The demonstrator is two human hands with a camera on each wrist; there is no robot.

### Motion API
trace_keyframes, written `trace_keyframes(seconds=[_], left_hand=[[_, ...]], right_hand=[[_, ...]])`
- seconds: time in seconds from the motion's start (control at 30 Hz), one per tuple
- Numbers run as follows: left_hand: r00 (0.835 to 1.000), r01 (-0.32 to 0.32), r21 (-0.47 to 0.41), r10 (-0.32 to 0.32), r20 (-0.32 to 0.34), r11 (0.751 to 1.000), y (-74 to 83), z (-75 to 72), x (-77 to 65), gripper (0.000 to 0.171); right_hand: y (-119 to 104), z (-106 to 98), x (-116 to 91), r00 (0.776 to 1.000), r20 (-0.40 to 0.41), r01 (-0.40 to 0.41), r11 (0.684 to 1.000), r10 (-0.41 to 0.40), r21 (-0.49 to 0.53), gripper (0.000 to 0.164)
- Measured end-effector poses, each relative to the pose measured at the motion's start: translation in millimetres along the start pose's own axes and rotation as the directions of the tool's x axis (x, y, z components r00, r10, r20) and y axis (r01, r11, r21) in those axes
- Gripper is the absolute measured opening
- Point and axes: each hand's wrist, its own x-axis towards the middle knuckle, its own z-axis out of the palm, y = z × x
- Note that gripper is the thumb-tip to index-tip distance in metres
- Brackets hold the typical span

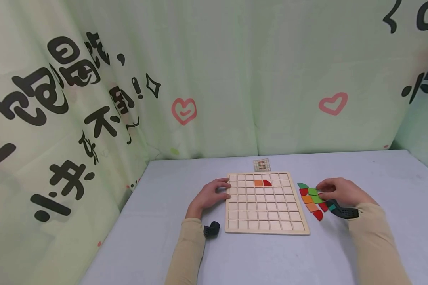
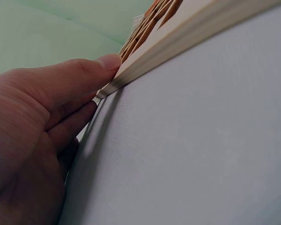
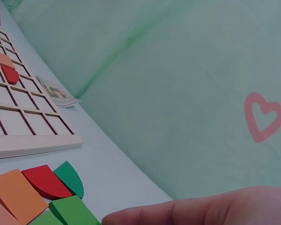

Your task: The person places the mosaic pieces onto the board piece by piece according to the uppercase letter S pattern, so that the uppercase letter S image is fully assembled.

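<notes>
A wooden grid board (image 1: 260, 215) lies flat on the table. My left hand (image 1: 210, 194) touches its left edge, thumb and fingers spread; up close in the left wrist view, the thumb tip meets the board's side (image 2: 178, 51). An orange square (image 1: 258, 183) and a red quarter-round piece (image 1: 267, 183) sit side by side in an upper row. Right of the board, my right hand (image 1: 340, 190) reaches over loose coloured pieces, fingertips right at a green square (image 1: 312, 191) and a second green piece (image 1: 316, 199). The thumb is outside the right wrist view.
Beside the green pieces lie a dark green rounded piece (image 1: 302, 185), orange squares (image 1: 306, 199) and several red pieces (image 1: 318, 215). A small patterned card (image 1: 262, 164) lies behind the board. A printed curtain (image 1: 221, 79) hangs along the table's far side.
</notes>
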Motion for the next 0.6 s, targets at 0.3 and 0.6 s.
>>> trace_keyframes(seconds=[0.3, 0.6], left_hand=[[1.000, -0.010, 0.010, 0.010, 0.009, 1.000, 0.0, -0.5, 0.4, 0.037], [1.000, -0.030, 0.018, 0.030, 0.007, 0.999, -0.9, -1.1, 0.3, 0.038]], right_hand=[[6.8, -0.5, 2.1, 1.000, -0.018, -0.026, 0.999, 0.025, -0.028, 0.039], [12.9, 13.6, 8.8, 0.974, -0.224, -0.033, 0.999, 0.031, -0.003, 0.033]])
